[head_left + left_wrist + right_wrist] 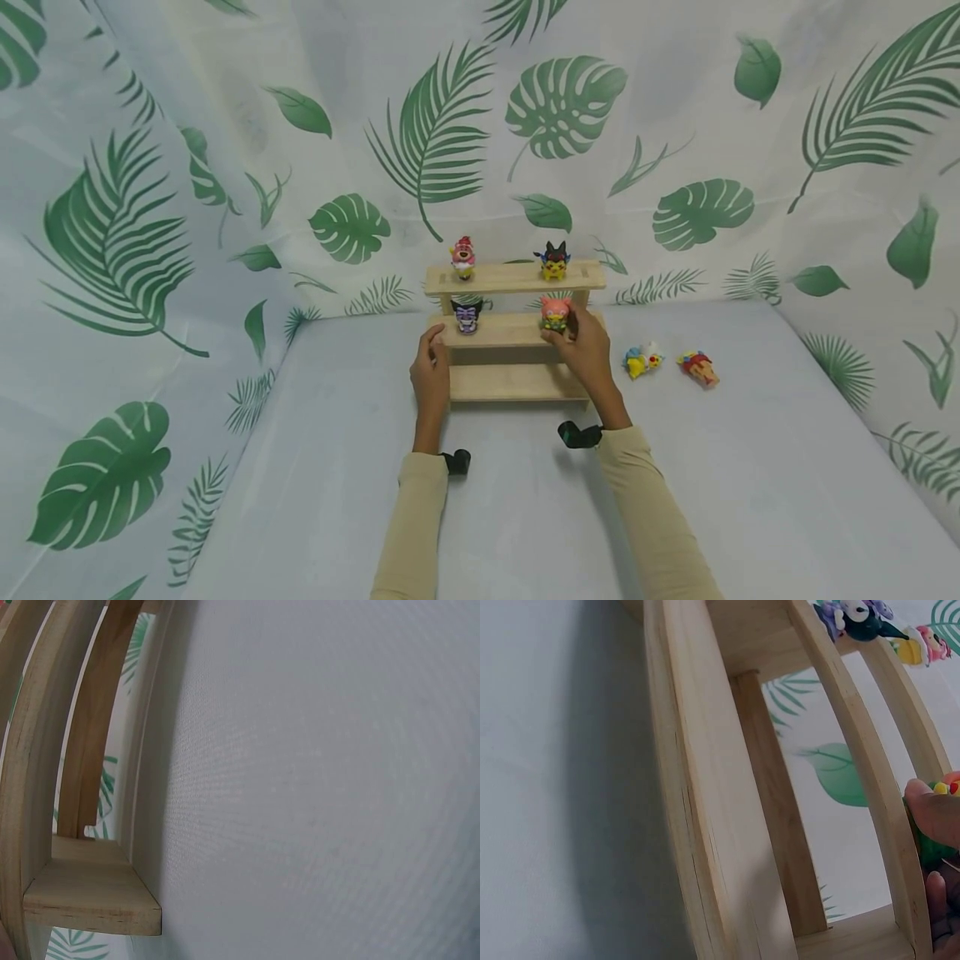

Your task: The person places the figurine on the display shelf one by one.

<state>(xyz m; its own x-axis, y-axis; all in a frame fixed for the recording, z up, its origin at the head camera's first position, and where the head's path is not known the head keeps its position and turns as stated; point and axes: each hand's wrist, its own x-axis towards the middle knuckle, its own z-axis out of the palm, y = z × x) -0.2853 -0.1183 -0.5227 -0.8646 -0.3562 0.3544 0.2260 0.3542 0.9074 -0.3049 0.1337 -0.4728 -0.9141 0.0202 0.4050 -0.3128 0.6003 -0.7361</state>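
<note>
A three-tier wooden display shelf (517, 383) stands on the table against the backdrop. My right hand (588, 346) pinches a pink figurine (555, 312) with a green lower part, at the right end of the middle tier. In the right wrist view, the thumb (934, 814) lies against the figurine's green part, close to the tier's edge. At the left end of the middle tier, my left hand (430, 379) holds the shelf's side with curled fingers. Beside it on that tier stands a purple-and-black figurine (467, 317). The left wrist view shows mostly shelf and tabletop.
On the top tier stand a pink-and-red figurine (463, 258) and a yellow figurine with a black hood (555, 260). Right of the shelf, a yellow, blue and white figurine (642, 360) and an orange-and-red one (699, 367) lie on the white tabletop (337, 500).
</note>
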